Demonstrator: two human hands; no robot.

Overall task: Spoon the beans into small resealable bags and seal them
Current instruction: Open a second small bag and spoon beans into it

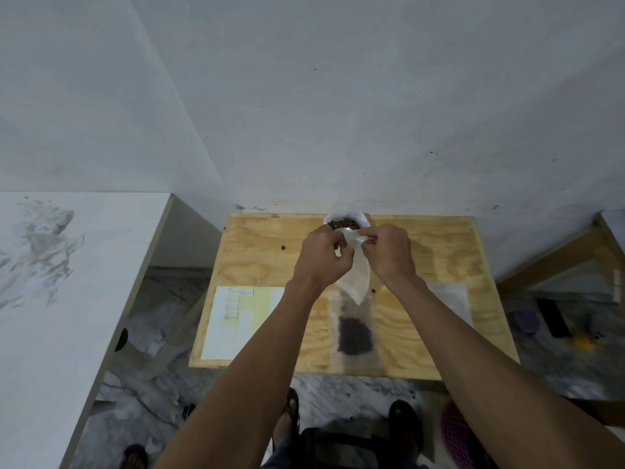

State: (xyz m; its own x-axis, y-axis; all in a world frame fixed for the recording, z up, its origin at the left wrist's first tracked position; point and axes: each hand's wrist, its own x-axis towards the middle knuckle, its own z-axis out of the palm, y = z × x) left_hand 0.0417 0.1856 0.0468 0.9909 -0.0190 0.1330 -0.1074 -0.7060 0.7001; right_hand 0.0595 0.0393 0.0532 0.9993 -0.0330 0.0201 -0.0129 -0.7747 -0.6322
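Both hands up over the plywood table point(439, 252): left hand point(319, 262) and right hand point(389, 253) each pinch the top edge of a small empty clear plastic bag point(356, 279), long axis hanging down, mouth up. Behind it sits the open white bag of brown beans point(345, 222). A filled flat clear bag point(355, 333) lies lengthwise nearer the body. The label sheet's point(236, 319) writing is too blurry to read.

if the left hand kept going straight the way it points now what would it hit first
Probably the open bag of beans by the wall, just beyond the left hand, which pinches an empty small bag; depth is unclear.
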